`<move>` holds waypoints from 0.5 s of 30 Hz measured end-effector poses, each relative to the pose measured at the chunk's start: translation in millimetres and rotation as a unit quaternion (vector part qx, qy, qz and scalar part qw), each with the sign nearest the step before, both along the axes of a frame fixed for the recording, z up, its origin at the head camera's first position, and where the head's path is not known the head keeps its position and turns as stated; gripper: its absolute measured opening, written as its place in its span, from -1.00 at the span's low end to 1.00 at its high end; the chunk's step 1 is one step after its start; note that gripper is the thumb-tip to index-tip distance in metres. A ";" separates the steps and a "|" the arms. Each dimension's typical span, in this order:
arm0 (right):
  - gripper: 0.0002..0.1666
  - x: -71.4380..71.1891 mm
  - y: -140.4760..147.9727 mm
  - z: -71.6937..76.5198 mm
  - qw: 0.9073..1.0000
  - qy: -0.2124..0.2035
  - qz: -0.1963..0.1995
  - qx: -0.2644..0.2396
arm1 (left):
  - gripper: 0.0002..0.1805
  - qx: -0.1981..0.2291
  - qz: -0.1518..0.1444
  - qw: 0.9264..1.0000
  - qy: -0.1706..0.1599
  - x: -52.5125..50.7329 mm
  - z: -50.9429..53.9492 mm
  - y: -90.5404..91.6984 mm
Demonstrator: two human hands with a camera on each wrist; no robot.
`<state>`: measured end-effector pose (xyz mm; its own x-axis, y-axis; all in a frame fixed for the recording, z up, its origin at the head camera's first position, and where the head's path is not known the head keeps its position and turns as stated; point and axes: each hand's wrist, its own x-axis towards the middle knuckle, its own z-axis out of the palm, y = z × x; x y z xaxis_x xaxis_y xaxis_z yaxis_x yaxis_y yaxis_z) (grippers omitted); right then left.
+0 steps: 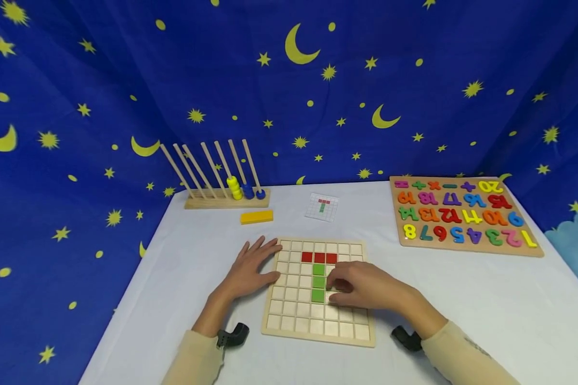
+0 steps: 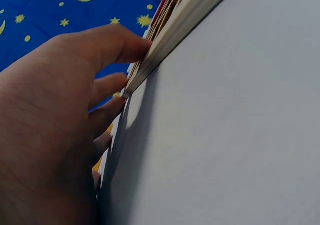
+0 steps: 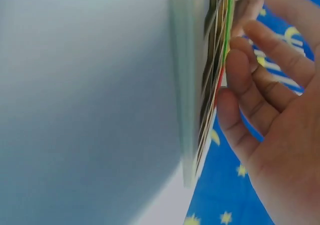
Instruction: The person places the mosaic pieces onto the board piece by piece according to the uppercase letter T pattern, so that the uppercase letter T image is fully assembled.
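Observation:
A square wooden grid board [image 1: 318,338] lies flat on the table before me. Three red tiles [image 1: 319,258] form a row near its far side, and three green tiles [image 1: 318,282] run down from the middle one, making a T. My left hand [image 1: 248,272] rests against the board's left edge, fingers spread; the left wrist view shows thumb and fingertips touching the wooden rim [image 2: 172,27]. Over the board, just right of the green tiles, is my right hand [image 1: 366,286], its fingers loosely bent. No piece shows between them in the right wrist view.
Behind the board lies a pattern card [image 1: 321,207] with a red and green T. A yellow bar [image 1: 257,217] and a peg abacus [image 1: 212,202] with yellow and blue beads stand back left. A number puzzle board [image 1: 467,248] lies at right. A starry cloth [image 1: 250,85] hangs behind.

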<state>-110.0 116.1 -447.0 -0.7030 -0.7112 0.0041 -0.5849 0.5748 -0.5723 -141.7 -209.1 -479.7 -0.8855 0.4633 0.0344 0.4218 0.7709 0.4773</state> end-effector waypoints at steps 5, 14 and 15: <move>-0.71 5.5 30.9 3.1 0.999 -0.003 -0.040 -0.005 | -0.27 0.014 0.007 1.000 -0.014 4.9 3.8 3.3; -0.47 9.5 101.2 2.1 0.966 0.202 -0.125 0.099 | -0.36 -0.099 0.004 0.993 0.062 22.5 21.9 3.7; -0.39 9.5 106.1 1.9 0.961 0.218 -0.133 0.106 | -0.34 -0.118 0.008 0.989 0.083 23.7 24.0 1.7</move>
